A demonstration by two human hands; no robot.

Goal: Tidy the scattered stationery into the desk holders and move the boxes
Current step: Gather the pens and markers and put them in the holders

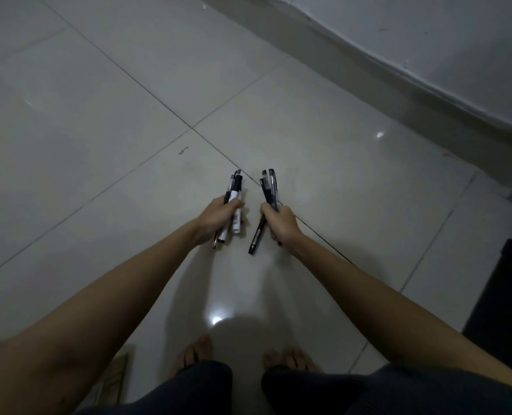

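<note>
Both hands [219,218] [280,220] grip pens [234,190], count perhaps unclear.

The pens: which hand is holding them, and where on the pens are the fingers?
Both. The left hand grips a bundle with white markers around the middle; the right hand grips a bundle of dark pens around the middle too.

Bare forearms, no sleeves; dark shorts [308,393]; black-strapped sandals [193,356] on feet.

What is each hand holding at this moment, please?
Left hand: gripping a bunch of white markers and pens.
Right hand: gripping a bunch of dark pens.
</note>
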